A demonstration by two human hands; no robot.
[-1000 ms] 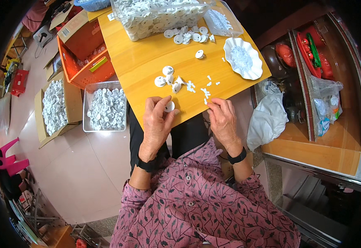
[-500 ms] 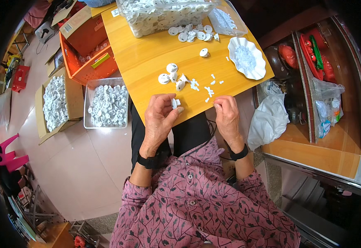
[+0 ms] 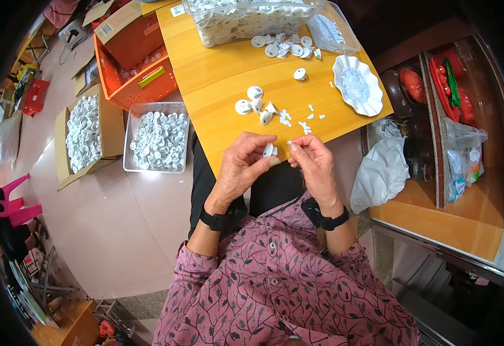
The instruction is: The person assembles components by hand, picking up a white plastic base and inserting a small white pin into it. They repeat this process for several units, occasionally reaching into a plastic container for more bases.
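Between the thumb and fingers of my left hand [image 3: 237, 170] is a white round plastic part [image 3: 270, 150], tilted on its side. My right hand [image 3: 316, 167], close beside it, pinches a tiny white peg [image 3: 290, 142] at the fingertips. A small gap separates peg and part. Both hands are over the near edge of the wooden table [image 3: 205, 69]. Just beyond them lie several loose white pegs [image 3: 305, 127] and a little cluster of white round parts [image 3: 255, 93]. One more round part [image 3: 300, 74] sits by itself farther back.
A scalloped white dish [image 3: 375, 106] of small clear-white pieces stands at the table's right. At the back is a clear bin [image 3: 211, 39] heaped with round parts. On the floor to the left are a filled clear tub [image 3: 155, 170], a cardboard box [image 3: 61, 124] and an orange crate [image 3: 130, 95].
My right hand has moved left, bringing the peg near the round part in my left hand. The whole view has shifted slightly, so the table appears farther right.
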